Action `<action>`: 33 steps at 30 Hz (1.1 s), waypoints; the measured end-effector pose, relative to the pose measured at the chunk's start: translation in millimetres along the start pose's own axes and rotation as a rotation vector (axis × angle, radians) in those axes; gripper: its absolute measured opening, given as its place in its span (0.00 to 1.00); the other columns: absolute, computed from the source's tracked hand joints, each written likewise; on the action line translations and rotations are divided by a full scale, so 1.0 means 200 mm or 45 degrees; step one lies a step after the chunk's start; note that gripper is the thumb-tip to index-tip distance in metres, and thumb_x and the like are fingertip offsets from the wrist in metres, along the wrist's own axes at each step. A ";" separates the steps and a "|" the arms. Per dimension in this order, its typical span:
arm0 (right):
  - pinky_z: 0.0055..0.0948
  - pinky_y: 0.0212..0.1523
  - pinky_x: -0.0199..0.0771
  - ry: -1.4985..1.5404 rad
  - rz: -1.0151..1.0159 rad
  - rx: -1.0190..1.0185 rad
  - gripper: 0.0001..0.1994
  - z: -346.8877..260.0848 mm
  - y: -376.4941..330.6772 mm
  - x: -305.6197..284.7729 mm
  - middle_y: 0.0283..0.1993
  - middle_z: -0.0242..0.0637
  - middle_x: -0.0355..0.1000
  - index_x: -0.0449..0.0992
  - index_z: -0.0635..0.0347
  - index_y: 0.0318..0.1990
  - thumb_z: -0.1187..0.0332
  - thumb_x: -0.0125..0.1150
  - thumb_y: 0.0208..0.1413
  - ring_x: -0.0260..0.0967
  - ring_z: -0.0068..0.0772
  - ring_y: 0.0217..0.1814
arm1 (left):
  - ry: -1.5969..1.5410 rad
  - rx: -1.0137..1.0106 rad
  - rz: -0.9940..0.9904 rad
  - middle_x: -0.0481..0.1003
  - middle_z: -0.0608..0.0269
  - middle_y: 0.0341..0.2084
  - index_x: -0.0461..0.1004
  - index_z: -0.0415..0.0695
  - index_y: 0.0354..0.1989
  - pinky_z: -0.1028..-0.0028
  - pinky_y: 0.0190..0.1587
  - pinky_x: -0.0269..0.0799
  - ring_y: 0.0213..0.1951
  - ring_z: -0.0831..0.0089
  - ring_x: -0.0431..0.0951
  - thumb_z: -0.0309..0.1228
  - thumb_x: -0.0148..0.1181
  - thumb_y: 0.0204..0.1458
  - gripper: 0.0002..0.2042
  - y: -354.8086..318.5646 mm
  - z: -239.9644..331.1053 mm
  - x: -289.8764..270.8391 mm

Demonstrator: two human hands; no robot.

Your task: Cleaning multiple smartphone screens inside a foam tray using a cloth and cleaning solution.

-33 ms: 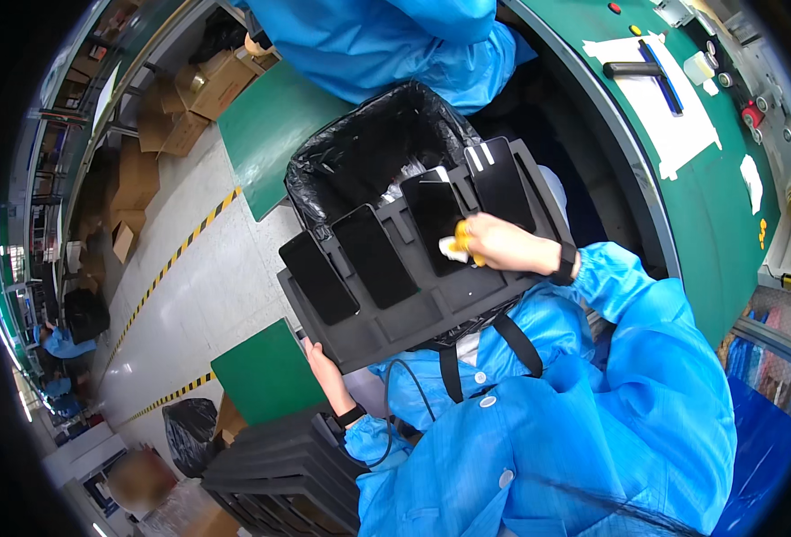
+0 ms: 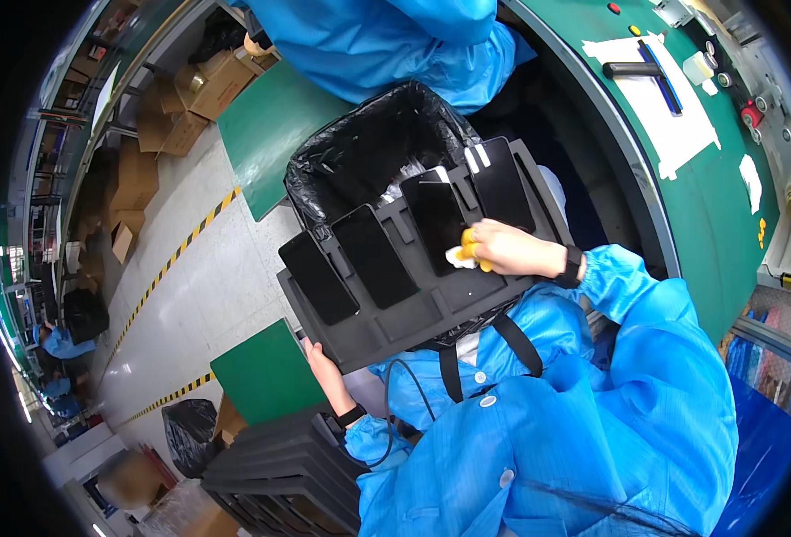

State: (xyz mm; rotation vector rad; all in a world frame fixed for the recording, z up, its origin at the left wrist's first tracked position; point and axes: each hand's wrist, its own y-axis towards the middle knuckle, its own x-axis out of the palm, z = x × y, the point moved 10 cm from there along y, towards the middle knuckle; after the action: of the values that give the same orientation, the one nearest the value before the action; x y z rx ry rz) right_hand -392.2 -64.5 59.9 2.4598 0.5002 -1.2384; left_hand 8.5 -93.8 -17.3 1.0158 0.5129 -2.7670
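A black foam tray [image 2: 404, 329] lies tilted over my lap, holding several dark phone-like panels in slots. My left hand [image 2: 326, 371] grips its near left edge, fingers partly hidden. Yellow finger covers show on my right hand [image 2: 519, 249], which pinches a small white wipe [image 2: 459, 259] against the lower end of one panel [image 2: 433, 212]. To the right of that panel sits another panel [image 2: 507, 192] with white strips at its top. Two more panels, an outer one [image 2: 319, 279] and an inner one [image 2: 376, 257], fill the left slots.
Beyond the tray stands a bin [image 2: 324, 161] lined with a black bag. A co-worker's blue sleeve [image 2: 395, 45] is at the far side. The green bench [image 2: 709, 268] on the right carries a roller-like tool [image 2: 659, 73] on white paper. Stacked black trays [image 2: 270, 461] stand at lower left.
My right hand has shifted slightly to the right and toward me with the wipe. My left hand and the tray have stayed in place.
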 end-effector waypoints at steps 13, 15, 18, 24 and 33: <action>0.39 0.39 0.72 0.086 0.456 0.513 0.09 0.22 0.00 -0.09 0.34 0.47 0.72 0.77 0.63 0.38 0.75 0.60 0.46 0.71 0.49 0.37 | -0.034 -0.003 0.003 0.64 0.45 0.60 0.60 0.31 0.61 0.69 0.63 0.56 0.61 0.58 0.65 0.36 0.38 0.60 0.25 0.01 -0.01 0.03; 0.41 0.39 0.73 -0.030 0.375 0.547 0.12 0.18 0.03 0.02 0.33 0.48 0.71 0.76 0.63 0.40 0.76 0.60 0.44 0.71 0.49 0.36 | -0.062 -0.023 0.004 0.63 0.45 0.60 0.60 0.30 0.61 0.69 0.63 0.55 0.61 0.58 0.64 0.36 0.38 0.60 0.25 -0.01 0.02 0.02; 0.39 0.41 0.74 0.013 0.110 0.357 0.12 -0.07 0.14 0.19 0.35 0.48 0.71 0.77 0.65 0.38 0.75 0.59 0.43 0.72 0.48 0.39 | -0.075 -0.029 -0.002 0.63 0.46 0.61 0.60 0.30 0.61 0.69 0.64 0.53 0.62 0.59 0.63 0.36 0.39 0.60 0.25 -0.02 0.02 0.01; 0.37 0.41 0.72 0.271 0.307 0.416 0.09 0.00 0.09 -0.05 0.34 0.45 0.73 0.79 0.62 0.37 0.72 0.64 0.48 0.71 0.47 0.36 | -0.106 -0.072 -0.020 0.63 0.45 0.61 0.59 0.29 0.61 0.69 0.65 0.51 0.64 0.58 0.61 0.35 0.39 0.61 0.25 -0.02 0.00 0.02; 0.38 0.41 0.70 0.069 0.555 0.404 0.10 0.44 0.19 -0.27 0.35 0.47 0.74 0.78 0.63 0.39 0.75 0.60 0.48 0.70 0.50 0.38 | -0.078 0.014 -0.029 0.66 0.48 0.58 0.61 0.30 0.60 0.70 0.62 0.56 0.60 0.60 0.65 0.32 0.37 0.61 0.23 -0.03 0.06 0.03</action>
State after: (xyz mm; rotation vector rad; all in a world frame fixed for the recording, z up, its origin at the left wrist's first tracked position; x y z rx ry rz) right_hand -466.5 -146.6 59.8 2.6648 -0.2356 -1.1343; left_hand -4.4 -93.1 -10.7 0.9296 0.5040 -2.8141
